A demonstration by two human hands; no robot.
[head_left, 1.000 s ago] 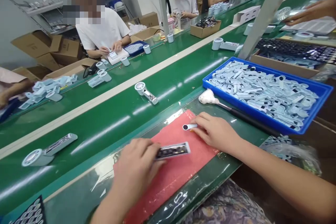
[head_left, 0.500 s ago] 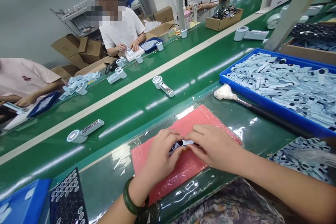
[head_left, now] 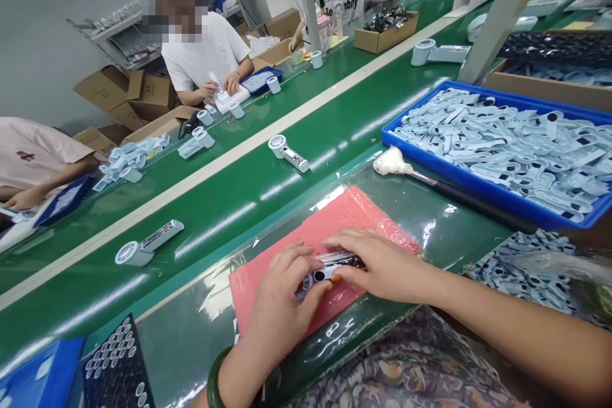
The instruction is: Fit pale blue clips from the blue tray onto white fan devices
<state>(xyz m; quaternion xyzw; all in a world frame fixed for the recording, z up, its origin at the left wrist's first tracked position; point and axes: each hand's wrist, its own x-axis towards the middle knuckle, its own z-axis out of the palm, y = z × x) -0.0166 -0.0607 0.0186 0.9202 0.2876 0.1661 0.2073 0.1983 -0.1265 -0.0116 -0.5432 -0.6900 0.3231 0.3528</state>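
The left hand (head_left: 282, 296) and the right hand (head_left: 377, 264) meet over a pink foam mat (head_left: 356, 213), both pinched narrowly on one small pale blue device (head_left: 325, 268) that lies flat on the mat. It has a dark round hole at its left end and a long part with dark insides under the right fingers. A dark green bangle (head_left: 215, 376) circles the left wrist.

At two o'clock from the hands, a blue plastic tray (head_left: 478, 194) is heaped with pale blue flat plastic covers (head_left: 507, 140), many with a round dark hole at one end. Just in front of the tray lies a brush (head_left: 430, 182) with a white fluffy tip and a slim black handle. At three o'clock, a clear crinkled plastic bag (head_left: 535, 268) holds more of the same pale covers. At eight o'clock, a black tray (head_left: 117, 370) carries rows of small round white-rimmed pieces, with a blue bin (head_left: 43, 376) beside it.

At eleven o'clock, on the glossy green belt (head_left: 215, 197), lie two finished units, one near (head_left: 148, 243) and one further along (head_left: 287, 153), each with a round head and a straight handle. At one o'clock, far off, a cardboard box (head_left: 382, 38) holds dark parts. People sit working across the belt.
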